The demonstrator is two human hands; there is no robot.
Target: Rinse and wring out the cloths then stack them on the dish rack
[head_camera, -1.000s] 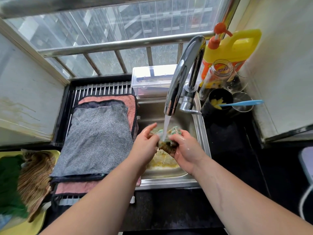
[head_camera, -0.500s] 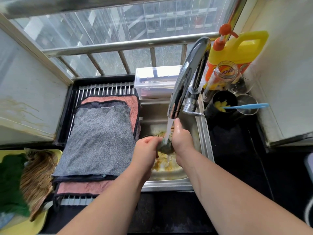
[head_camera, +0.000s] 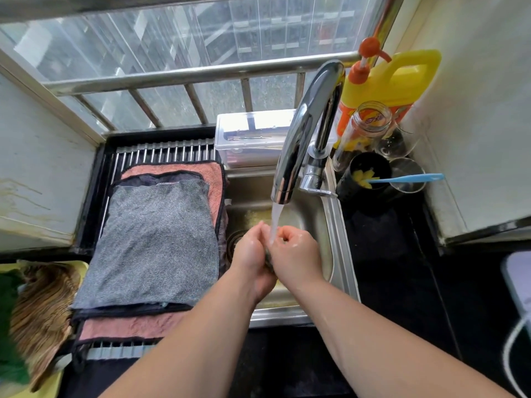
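Two hands under faucet (head_camera: 304, 133) | left hand (head_camera: 251, 255), right hand (head_camera: 297, 255) | fingers clenching cloth (head_camera: 268, 259)

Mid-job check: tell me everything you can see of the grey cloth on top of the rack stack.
The grey cloth is a speckled, towelling-like rectangle, lying flat and smooth on top of the stack on the dish rack, left of the sink. It rests on a dark-edged cloth, itself on a larger pink cloth; both show past its far and near edges. Neither hand touches it: the left hand and right hand grip a dark wet cloth under the tap.
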